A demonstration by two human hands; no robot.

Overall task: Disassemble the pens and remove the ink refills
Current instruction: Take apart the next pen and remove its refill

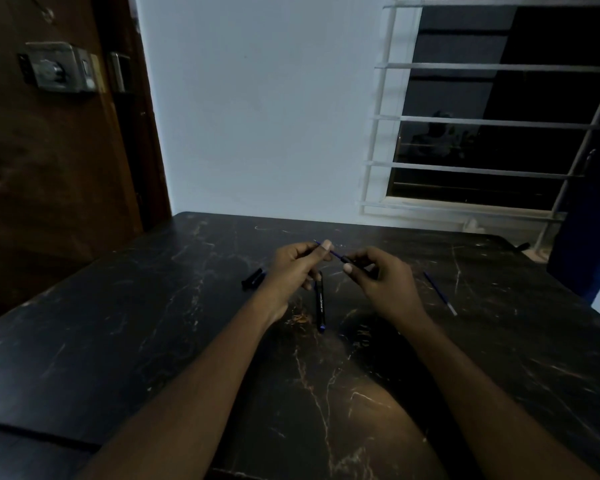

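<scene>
Above the middle of the dark table (153, 341), my left hand (297, 268) pinches a thin blue ink refill (335, 253) between thumb and fingers. My right hand (378, 275) grips the black pen barrel (352, 262) that the refill sticks out of. A whole black pen (320, 303) lies on the table just below my hands. A black pen piece (253, 279) lies left of my left hand. A loose blue refill (440, 296) lies to the right.
The table is dark marble-patterned with scratches. A white wall stands behind it, a brown door (49, 150) to the left and a barred window (492, 116) to the right. A small dark object (523, 246) sits at the table's far right corner.
</scene>
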